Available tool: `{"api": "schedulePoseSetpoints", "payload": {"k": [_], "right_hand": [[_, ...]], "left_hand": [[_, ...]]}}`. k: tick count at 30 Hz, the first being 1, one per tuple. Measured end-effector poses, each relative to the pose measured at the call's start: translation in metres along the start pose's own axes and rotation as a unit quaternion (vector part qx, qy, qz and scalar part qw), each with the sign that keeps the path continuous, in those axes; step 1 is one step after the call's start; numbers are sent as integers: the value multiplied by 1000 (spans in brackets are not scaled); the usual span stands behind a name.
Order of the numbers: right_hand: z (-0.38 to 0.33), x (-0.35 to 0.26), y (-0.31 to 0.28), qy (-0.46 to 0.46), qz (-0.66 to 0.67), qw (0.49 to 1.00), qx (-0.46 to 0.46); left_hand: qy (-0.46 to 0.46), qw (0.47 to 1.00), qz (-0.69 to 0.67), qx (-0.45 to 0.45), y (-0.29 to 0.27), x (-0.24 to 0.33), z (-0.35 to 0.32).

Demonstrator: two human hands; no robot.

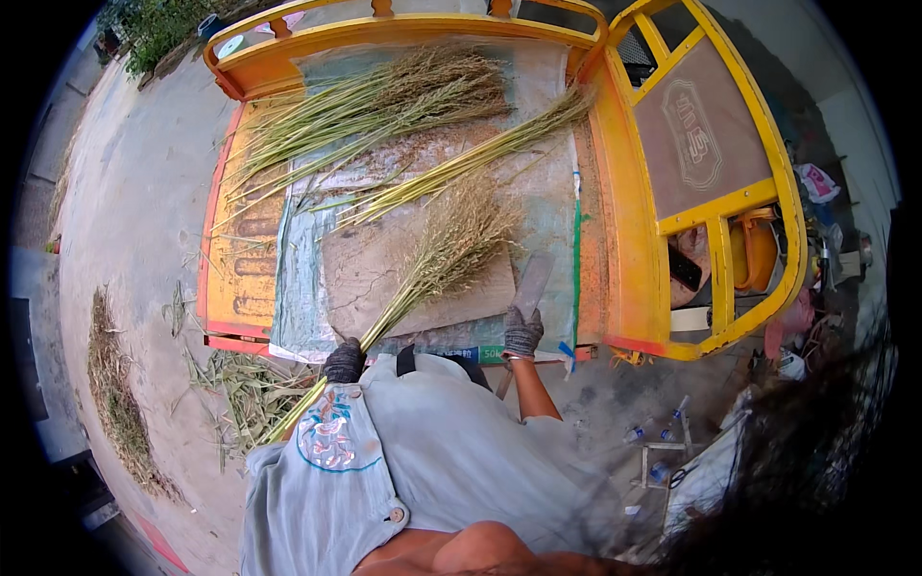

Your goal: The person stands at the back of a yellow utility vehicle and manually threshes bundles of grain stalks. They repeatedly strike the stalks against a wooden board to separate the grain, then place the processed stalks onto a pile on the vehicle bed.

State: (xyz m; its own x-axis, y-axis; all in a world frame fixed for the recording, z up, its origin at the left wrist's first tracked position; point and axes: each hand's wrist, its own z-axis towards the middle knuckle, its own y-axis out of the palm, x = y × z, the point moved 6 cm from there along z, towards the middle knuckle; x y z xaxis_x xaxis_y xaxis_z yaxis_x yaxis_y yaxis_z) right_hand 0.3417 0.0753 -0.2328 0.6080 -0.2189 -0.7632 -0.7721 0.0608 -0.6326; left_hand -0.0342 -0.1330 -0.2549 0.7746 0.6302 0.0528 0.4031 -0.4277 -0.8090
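My left hand [344,362], in a dark glove, is closed round the stems of a bundle of seed-headed stalks [451,245], which look like broomcorn. The bushy heads point away from me and rest over a flat brown board [370,274]; the stems run back past my left side. My right hand [523,333], in a grey and dark glove, grips a flat, rectangular grey blade [534,282] near the board's right edge. The blade points away from me, apart from the bundle; its grip is mostly hidden by the glove.
A pale sheet [303,278] covers part of the orange cart bed [600,240]. On it lie a large heap of stalks [384,101] and a thinner bundle [471,158]. The yellow rail frame [715,226] rises at right. Stripped leaves [254,389] and dried stalks [120,394] lie on the ground.
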Motion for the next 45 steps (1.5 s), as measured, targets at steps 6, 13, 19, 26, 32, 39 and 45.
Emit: {"api": "schedulePoseSetpoints", "payload": {"k": [6, 13, 19, 26, 32, 39, 45], "right_hand": [[-73, -100, 64, -303, -244, 863, -322], [17, -42, 113, -96, -347, 873, -328], [164, 12, -19, 17, -353, 931, -96], [-30, -73, 91, -372, -285, 826, -313], [23, -7, 131, -171, -330, 864, -340], [134, -11, 33, -68, -359, 918, -152], [-54, -93, 115, -437, -264, 777, -368]], "left_hand": [[120, 992, 36, -34, 8, 8, 10], [28, 994, 5, -103, 54, -23, 26], [9, 994, 54, -92, 14, -22, 9], [-10, 994, 28, -103, 34, -35, 22], [-20, 979, 10, -202, 38, -28, 9], [-25, 987, 35, -152, 28, -25, 9], [-42, 989, 37, -139, 28, -32, 1]]}}
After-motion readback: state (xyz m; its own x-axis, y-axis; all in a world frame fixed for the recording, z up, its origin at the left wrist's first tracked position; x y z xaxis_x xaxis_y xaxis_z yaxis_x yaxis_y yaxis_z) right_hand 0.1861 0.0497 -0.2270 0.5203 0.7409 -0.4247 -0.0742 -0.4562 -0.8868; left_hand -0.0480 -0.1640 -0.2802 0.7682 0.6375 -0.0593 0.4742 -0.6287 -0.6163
